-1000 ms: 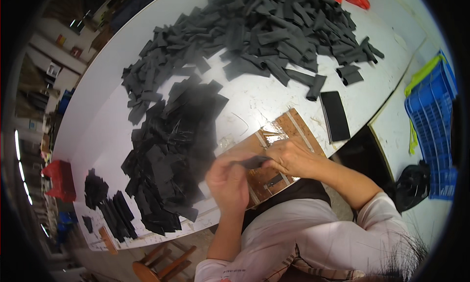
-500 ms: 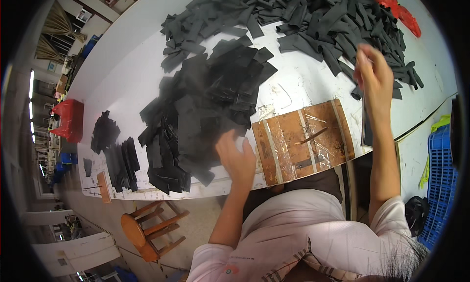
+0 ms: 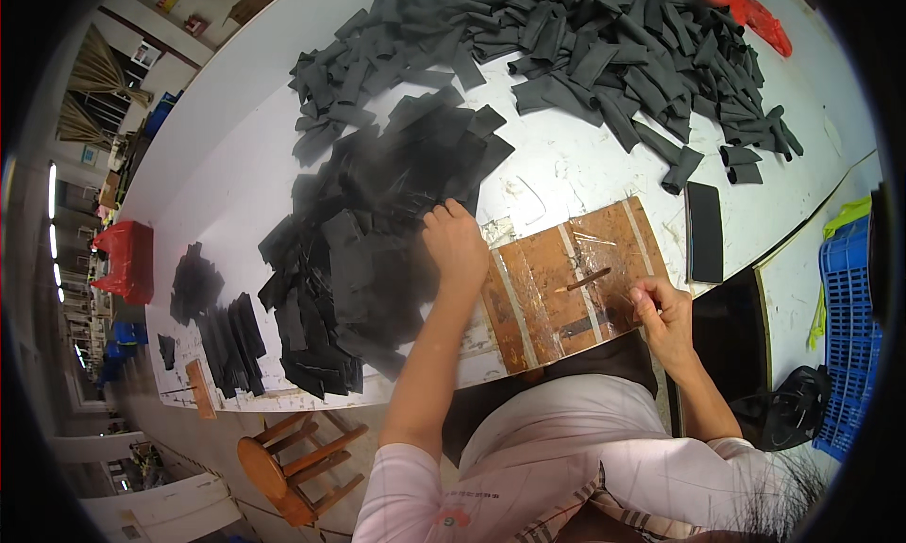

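Observation:
My left hand (image 3: 455,245) is closed at the near right edge of a large heap of flat black fabric pieces (image 3: 351,250). Its fingertips press among the pieces, and what they pinch is hidden. Over the right edge of a brown wooden board (image 3: 528,302) is my right hand (image 3: 666,318), thumb and fingers drawn together. Whatever may be between those fingers is too small to make out. On the board, which has strips of clear tape across it, lies a thin brown stick-like tool (image 3: 587,280).
Folded dark grey fabric pieces (image 3: 604,62) spread across the far side of the white table (image 3: 226,137). A black phone (image 3: 704,232) lies right of the board. Smaller black stacks (image 3: 231,340) sit at left. Beyond the table are a wooden stool (image 3: 283,463) and a blue crate (image 3: 847,340).
My right hand has come back from the far right fabric pieces to the board's right edge, uncovering the phone. My left hand has moved farther over the black heap, and its fingers have closed.

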`<state>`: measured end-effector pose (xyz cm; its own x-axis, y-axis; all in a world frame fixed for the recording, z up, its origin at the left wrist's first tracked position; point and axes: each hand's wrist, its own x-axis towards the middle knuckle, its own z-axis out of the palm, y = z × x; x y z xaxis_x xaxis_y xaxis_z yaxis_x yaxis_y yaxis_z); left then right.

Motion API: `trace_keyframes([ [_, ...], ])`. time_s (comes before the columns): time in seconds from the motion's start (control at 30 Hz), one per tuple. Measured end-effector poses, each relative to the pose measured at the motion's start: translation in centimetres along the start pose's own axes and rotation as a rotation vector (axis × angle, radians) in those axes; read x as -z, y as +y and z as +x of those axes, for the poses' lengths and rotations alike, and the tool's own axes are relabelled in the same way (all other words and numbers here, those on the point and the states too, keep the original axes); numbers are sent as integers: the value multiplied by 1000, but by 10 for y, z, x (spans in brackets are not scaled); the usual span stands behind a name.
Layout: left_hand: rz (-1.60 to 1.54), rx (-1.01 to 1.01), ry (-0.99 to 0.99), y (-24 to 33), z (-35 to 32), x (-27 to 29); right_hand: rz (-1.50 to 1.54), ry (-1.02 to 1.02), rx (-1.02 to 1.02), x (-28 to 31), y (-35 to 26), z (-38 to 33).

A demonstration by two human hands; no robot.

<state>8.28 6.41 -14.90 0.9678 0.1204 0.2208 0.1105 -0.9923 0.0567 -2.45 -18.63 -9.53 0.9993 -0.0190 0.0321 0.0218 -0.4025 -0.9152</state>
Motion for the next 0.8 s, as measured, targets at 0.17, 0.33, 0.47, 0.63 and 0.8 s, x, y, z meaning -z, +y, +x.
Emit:
trace_keyframes([
  [0.17, 111, -14, 30, 8, 15, -4, 22, -31, -2, -2, 0, 1],
  [0.33, 231, -7, 72, 3, 40, -16, -51, -51, 47, -4, -2, 0],
  [0.47, 134, -19, 32, -10, 49, -19, -44, -81, 9, -2, 1, -2],
  [0.63, 70, -22, 15, -17, 42, -3, -60, -82, 2, 1, 4, -1],
  [0.8, -145, -143, 32, -28, 24, 24, -64, -84, -6, 1, 7, 1],
])
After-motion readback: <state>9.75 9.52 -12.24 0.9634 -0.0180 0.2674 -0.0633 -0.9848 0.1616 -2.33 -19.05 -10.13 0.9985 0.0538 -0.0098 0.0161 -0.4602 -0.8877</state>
